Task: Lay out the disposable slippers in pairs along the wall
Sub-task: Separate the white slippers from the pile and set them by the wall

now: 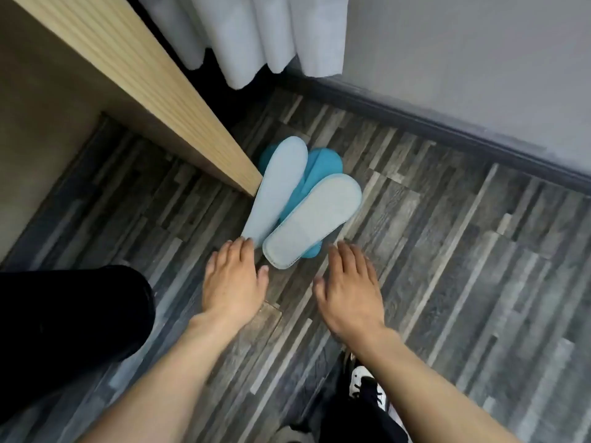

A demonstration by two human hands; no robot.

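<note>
Slippers [299, 199] heaped sole-up on plank floor [447, 251] beside wooden panel [153, 100], near wall [463, 59]. Left hand [232, 282], right hand [347, 289] flat, fingers loosely spread, holding nothing, just short of heap.

Left side: wooden panel corner [252, 183] touches the slipper pile [297, 203], blocking reach from there.
Right side: bare plank floor [447, 251] runs open to the baseboard [447, 129].
Far side: curtain hem [262, 59] hangs above the floor's corner.
Near side: left hand [232, 282] and right hand [347, 289] hover spread, a floor gap between them.
</note>
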